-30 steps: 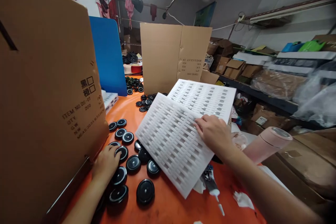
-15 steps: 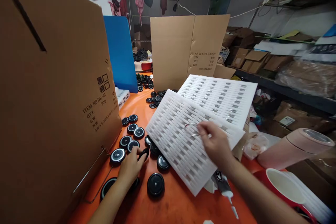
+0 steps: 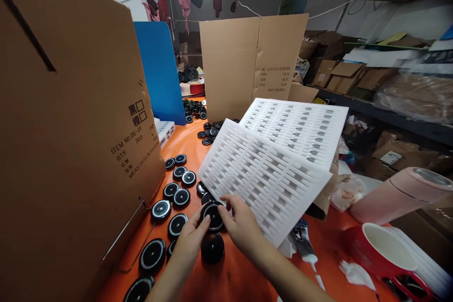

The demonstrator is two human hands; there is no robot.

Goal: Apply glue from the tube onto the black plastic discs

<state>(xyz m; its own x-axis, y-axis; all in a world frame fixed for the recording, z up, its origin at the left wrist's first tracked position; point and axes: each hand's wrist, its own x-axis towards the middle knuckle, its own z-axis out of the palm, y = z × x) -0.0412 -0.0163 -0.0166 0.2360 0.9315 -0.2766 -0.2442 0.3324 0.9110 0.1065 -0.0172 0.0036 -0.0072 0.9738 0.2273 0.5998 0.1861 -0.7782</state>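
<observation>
A black round disc with a thin silver ring (image 3: 212, 217) is held between both hands, tilted toward me. My left hand (image 3: 193, 237) grips its left edge with thumb and fingers closed. My right hand (image 3: 242, 223) pinches the right edge; any small piece under its fingertips is too hidden to make out. Just below, another black disc (image 3: 213, 248) lies on the orange table. More ringed discs (image 3: 152, 255) are spread to the left. Close behind my right hand leans a white slotted foam tray (image 3: 244, 170). A second foam tray (image 3: 293, 122) behind it has small shiny pieces in its slots.
A tall cardboard box (image 3: 78, 127) walls off the left side, with a bent metal wire (image 3: 120, 233) near its base. On the right are a glue tube (image 3: 303, 240), a red mug (image 3: 368, 250) and a pink flask (image 3: 399, 196). Another carton (image 3: 230, 66) stands behind.
My right hand has come left and down from the foam tray to the disc. My left hand has brought a disc rightward from among the others, and both hands now hold it.
</observation>
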